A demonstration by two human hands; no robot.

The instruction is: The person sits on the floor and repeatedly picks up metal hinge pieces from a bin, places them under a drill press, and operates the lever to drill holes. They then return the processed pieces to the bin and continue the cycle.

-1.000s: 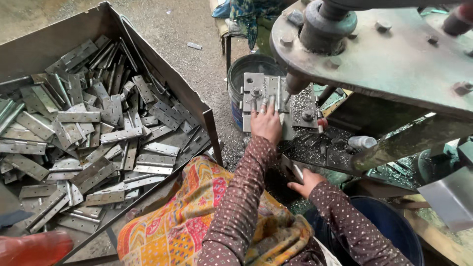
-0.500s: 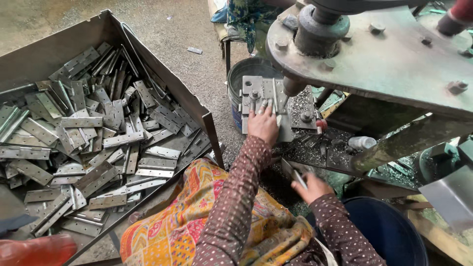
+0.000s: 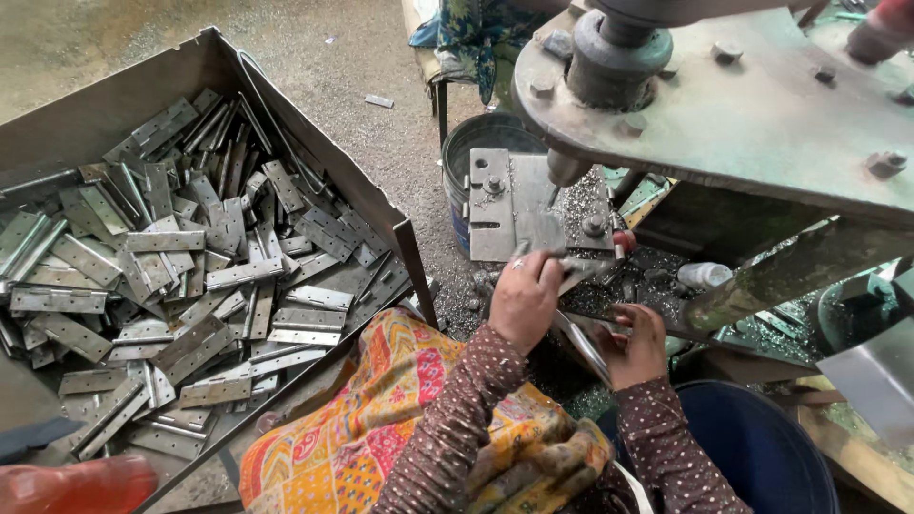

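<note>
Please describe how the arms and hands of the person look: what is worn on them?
Both arms wear long sleeves of dark brown cloth with small pale dots, reaching to the wrists. The left hand is bare, with a ring on one finger. The right hand is bare too; no gloves, no watch visible.

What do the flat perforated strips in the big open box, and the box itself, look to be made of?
Flat grey hinge-like strips: bare metal, probably steel, judging by the dull silver sheen and punched holes. Large open box: likely sheet metal, with thin, rusty brown-grey walls.
</note>
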